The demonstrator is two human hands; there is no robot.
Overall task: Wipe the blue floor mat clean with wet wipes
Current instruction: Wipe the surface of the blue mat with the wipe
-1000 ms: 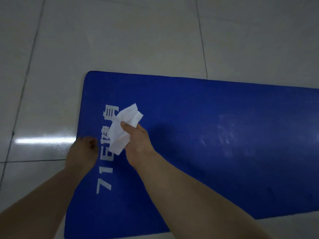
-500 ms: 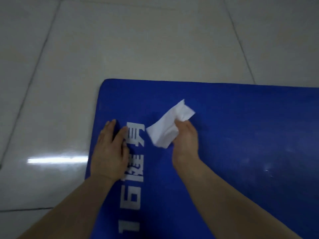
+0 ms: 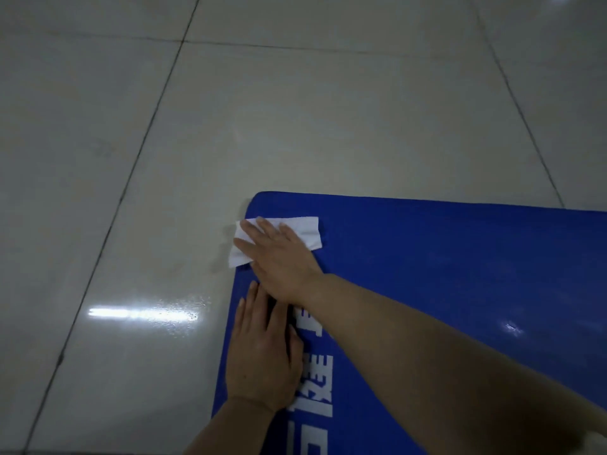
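Mat point(image 3: 443, 290), blue with white letters, lies flat on the tile floor point(image 3: 230, 110). At its far left corner, the right hand point(image 3: 279, 254) presses a white wipe point(image 3: 305, 231) down with flat, straight fingers. The wipe hangs a little over the mat's left edge. The left hand point(image 3: 262, 359) lies flat and open along that edge, nearer the person.

- Floor point(image 3: 295, 126): pale glossy tiles with dark grout lines; light glare at 9 o'clock.
- Blue floor mat point(image 3: 443, 274): lies flat on the tiles, at 4 o'clock.
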